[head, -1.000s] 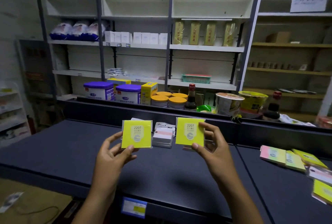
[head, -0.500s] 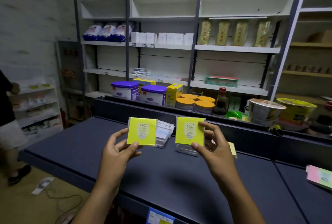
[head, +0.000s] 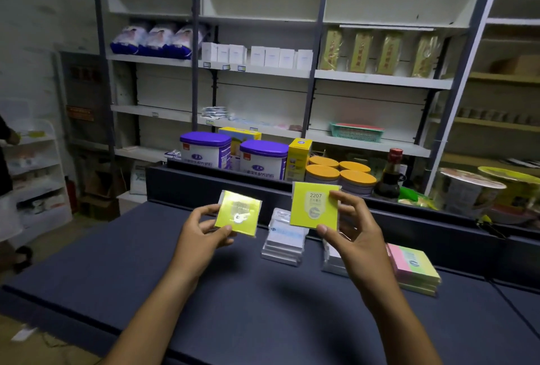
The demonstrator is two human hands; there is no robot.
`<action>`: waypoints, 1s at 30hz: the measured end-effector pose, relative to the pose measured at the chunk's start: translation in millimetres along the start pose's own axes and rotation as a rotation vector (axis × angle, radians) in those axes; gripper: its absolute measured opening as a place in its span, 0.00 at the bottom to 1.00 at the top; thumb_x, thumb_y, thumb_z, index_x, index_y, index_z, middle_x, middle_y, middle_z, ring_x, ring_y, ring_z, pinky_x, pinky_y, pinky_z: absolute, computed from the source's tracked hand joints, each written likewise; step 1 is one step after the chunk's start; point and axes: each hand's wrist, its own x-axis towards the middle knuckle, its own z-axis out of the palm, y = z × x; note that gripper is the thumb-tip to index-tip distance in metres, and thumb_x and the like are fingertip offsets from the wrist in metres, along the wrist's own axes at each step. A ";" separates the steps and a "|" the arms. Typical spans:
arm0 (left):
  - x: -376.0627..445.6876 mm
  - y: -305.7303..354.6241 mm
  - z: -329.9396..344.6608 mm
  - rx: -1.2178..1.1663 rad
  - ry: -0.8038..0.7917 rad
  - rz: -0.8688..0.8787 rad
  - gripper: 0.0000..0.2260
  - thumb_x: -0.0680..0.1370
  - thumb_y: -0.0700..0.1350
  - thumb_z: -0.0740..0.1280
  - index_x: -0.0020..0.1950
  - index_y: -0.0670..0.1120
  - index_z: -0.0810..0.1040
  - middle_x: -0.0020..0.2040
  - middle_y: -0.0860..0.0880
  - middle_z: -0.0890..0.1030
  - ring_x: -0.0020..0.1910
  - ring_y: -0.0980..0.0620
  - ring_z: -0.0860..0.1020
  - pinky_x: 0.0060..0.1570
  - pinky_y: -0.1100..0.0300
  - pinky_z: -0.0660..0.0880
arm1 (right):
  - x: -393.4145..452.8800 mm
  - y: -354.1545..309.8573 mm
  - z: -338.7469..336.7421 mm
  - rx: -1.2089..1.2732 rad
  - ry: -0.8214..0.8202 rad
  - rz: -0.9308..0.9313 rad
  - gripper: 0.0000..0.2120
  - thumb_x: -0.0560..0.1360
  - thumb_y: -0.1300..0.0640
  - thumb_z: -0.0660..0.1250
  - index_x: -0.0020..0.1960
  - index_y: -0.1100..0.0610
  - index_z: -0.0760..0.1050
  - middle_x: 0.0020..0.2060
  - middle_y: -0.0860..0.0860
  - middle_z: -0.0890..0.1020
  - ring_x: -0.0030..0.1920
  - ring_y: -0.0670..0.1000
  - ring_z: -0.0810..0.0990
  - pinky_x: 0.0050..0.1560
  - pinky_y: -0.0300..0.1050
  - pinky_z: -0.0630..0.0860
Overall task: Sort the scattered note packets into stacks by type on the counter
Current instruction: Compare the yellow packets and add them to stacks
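Two yellow note packets are held above the dark worktop: the left hand pinches a packet now tilted and glaring, the right hand pinches the upright one. White stack and pink-green stack have come nearer; stocked shelves behind.

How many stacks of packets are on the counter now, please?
3: a white stack between the hands, a clear-wrapped stack partly hidden behind the right hand, and a pink-and-green stack to its right. Others may lie out of view.
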 end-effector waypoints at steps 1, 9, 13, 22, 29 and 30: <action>11.3 -4.4 -4.6 0.023 -0.014 -0.026 0.16 0.75 0.29 0.68 0.59 0.43 0.73 0.47 0.42 0.85 0.41 0.46 0.84 0.38 0.62 0.81 | 4.0 1.2 9.0 -0.006 0.004 -0.002 0.25 0.72 0.64 0.75 0.62 0.43 0.74 0.55 0.42 0.82 0.55 0.38 0.81 0.50 0.31 0.77; 67.4 -39.3 -27.2 0.268 -0.114 -0.230 0.18 0.74 0.31 0.70 0.60 0.44 0.72 0.50 0.37 0.83 0.44 0.40 0.84 0.57 0.42 0.78 | 21.2 -2.3 60.6 -0.039 0.020 0.002 0.25 0.73 0.63 0.75 0.62 0.41 0.74 0.54 0.40 0.81 0.58 0.44 0.81 0.58 0.52 0.81; 76.4 -51.0 -34.1 0.352 -0.137 -0.280 0.19 0.73 0.33 0.71 0.60 0.44 0.71 0.48 0.39 0.83 0.42 0.42 0.85 0.55 0.44 0.80 | 26.4 -5.2 73.8 -0.072 0.026 -0.007 0.25 0.73 0.63 0.75 0.62 0.41 0.73 0.56 0.44 0.81 0.58 0.44 0.82 0.57 0.48 0.81; 84.2 -44.3 -38.2 0.889 -0.226 -0.091 0.19 0.74 0.47 0.72 0.63 0.45 0.75 0.56 0.45 0.82 0.55 0.46 0.80 0.56 0.53 0.76 | 34.0 -0.7 96.2 -0.114 0.016 0.006 0.25 0.73 0.63 0.75 0.62 0.41 0.73 0.57 0.45 0.81 0.57 0.45 0.82 0.55 0.45 0.82; 83.4 -49.0 -40.6 1.244 -0.308 0.026 0.20 0.78 0.55 0.67 0.65 0.45 0.73 0.62 0.43 0.72 0.62 0.42 0.73 0.61 0.51 0.71 | 41.1 5.0 110.7 -0.169 -0.011 0.037 0.25 0.73 0.61 0.75 0.63 0.40 0.73 0.59 0.46 0.80 0.55 0.43 0.82 0.50 0.40 0.82; 84.5 -49.3 -41.8 1.249 -0.316 0.035 0.21 0.78 0.56 0.67 0.65 0.45 0.73 0.62 0.43 0.72 0.62 0.42 0.73 0.61 0.51 0.72 | 42.0 5.9 112.5 -0.173 -0.013 0.043 0.25 0.73 0.61 0.75 0.63 0.39 0.73 0.59 0.47 0.79 0.56 0.44 0.82 0.51 0.42 0.82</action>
